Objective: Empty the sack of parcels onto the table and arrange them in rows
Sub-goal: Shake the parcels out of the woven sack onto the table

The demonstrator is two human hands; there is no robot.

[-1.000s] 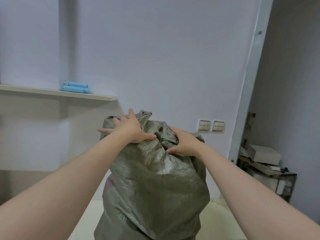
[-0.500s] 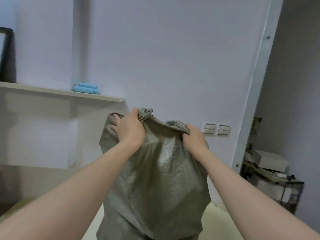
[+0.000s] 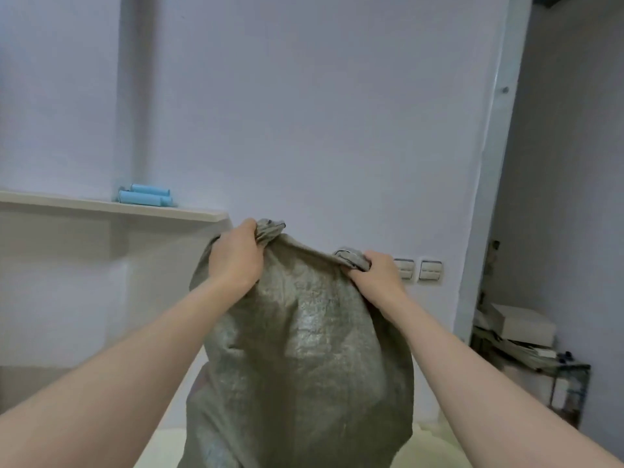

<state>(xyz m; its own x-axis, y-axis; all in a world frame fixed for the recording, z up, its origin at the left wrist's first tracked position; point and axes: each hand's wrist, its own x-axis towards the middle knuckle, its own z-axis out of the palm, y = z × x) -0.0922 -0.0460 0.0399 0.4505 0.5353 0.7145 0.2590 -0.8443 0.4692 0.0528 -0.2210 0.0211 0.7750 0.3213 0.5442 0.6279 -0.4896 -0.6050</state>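
At six o'clock in the head view, a pale desk shows beside the grey-green woven sack, which rises upright at centre. Toward nine o'clock a wall shelf carries blue rolls, and light switches sit at three o'clock. The left hand and right hand each grip a bunched top corner of the sack. Its contents are hidden.

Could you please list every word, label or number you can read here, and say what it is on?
None can be read.
The sack shows no print on the side in view.
The blue rolls, the switches and the box show no marks that I can make out at this size.
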